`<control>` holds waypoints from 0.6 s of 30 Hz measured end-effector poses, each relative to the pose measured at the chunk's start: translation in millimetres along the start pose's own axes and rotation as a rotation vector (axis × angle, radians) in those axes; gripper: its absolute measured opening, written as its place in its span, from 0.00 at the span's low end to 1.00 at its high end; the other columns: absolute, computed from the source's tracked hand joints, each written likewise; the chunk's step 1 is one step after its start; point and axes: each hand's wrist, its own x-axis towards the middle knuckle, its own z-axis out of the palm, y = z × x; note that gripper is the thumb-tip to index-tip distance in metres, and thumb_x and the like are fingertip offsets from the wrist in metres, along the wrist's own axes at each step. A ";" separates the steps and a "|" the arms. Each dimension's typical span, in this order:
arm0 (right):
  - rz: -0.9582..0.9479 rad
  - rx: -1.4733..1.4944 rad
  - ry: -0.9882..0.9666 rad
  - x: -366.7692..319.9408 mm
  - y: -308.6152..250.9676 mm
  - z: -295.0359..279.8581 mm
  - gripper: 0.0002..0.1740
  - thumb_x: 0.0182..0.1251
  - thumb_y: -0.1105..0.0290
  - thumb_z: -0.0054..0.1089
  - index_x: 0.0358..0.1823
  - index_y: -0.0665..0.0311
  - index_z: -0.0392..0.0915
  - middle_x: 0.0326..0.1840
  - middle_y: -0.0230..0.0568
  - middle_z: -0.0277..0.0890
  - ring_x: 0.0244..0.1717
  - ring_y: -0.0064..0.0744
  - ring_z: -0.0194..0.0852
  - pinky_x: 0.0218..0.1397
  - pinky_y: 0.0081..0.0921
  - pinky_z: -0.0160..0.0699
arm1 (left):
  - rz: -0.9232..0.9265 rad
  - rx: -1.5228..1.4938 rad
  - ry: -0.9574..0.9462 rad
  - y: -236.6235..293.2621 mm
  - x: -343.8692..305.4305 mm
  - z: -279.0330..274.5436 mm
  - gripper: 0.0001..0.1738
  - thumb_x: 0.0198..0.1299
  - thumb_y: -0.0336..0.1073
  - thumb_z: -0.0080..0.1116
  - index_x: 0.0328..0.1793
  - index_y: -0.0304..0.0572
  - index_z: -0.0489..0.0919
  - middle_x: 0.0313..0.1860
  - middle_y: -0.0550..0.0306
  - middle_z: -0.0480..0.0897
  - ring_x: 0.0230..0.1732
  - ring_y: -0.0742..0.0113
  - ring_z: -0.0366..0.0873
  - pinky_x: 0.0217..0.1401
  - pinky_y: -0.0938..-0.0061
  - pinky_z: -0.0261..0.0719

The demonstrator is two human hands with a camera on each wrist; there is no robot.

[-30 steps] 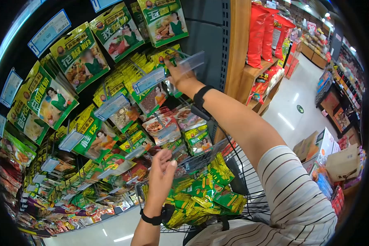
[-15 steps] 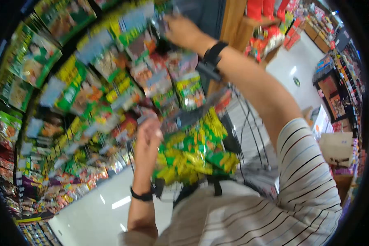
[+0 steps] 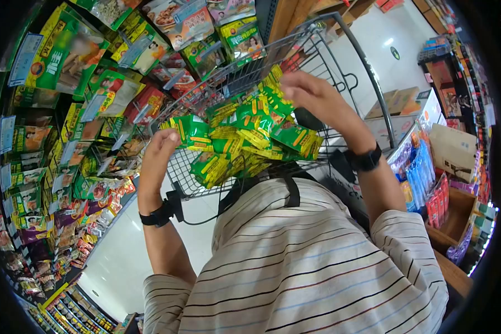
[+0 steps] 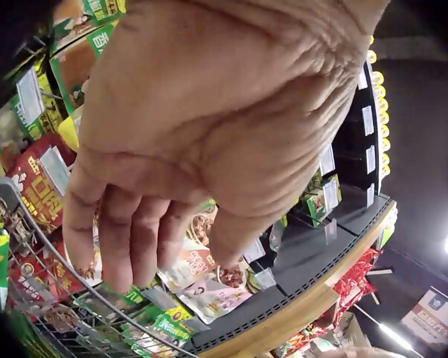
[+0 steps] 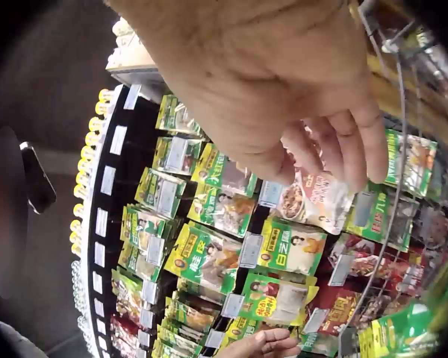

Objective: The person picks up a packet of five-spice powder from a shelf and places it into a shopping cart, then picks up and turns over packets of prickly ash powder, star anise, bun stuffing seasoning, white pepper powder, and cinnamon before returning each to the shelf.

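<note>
A heap of green-and-yellow seasoning packets (image 3: 250, 128) lies in the wire shopping cart (image 3: 185, 177) in front of the person. At the cart's left side is the left hand (image 3: 157, 158), empty, fingertips near a packet at the heap's left edge. The left wrist view shows its palm (image 4: 201, 112) with loosely extended fingers. Over the right part of the cart hovers the right hand (image 3: 325, 106), beside the heap. Its fingers bend loosely around nothing in the right wrist view, where the palm (image 5: 276, 89) appears in front of the racks.
Racks of hanging seasoning packets (image 3: 67, 53) with price tags stand to the left and ahead. A wooden shelf post (image 3: 284, 22) rises beyond the cart. Cardboard boxes (image 3: 453, 150) and bagged goods (image 3: 414, 167) sit at the right, along a tiled aisle.
The right hand has come down from the upper rack to above the cart. The left hand has shifted left and up in view. The head view has tilted down toward the cart and shirt.
</note>
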 end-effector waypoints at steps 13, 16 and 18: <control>0.364 0.244 0.116 -95.5 -10.6 5.4 0.19 0.75 0.63 0.54 0.59 0.68 0.75 0.47 0.37 0.83 0.47 0.23 0.81 0.51 0.22 0.79 | -0.014 0.412 0.015 93.9 -63.7 -125.8 0.28 0.72 0.52 0.54 0.65 0.36 0.75 0.53 0.51 0.84 0.56 0.64 0.80 0.64 0.68 0.73; 0.341 0.273 0.074 -85.4 -6.5 20.3 0.19 0.75 0.61 0.53 0.57 0.67 0.75 0.48 0.36 0.82 0.47 0.23 0.81 0.51 0.21 0.78 | 0.051 0.356 0.072 93.6 -60.0 -123.1 0.26 0.71 0.50 0.55 0.64 0.36 0.75 0.53 0.51 0.83 0.55 0.64 0.81 0.64 0.69 0.74; 0.332 0.258 0.024 -80.1 -4.2 28.8 0.19 0.75 0.60 0.52 0.57 0.67 0.75 0.48 0.36 0.82 0.47 0.23 0.81 0.50 0.21 0.77 | 0.035 0.353 0.027 82.3 -45.0 -99.3 0.25 0.71 0.48 0.55 0.63 0.35 0.76 0.52 0.52 0.84 0.54 0.65 0.81 0.63 0.70 0.74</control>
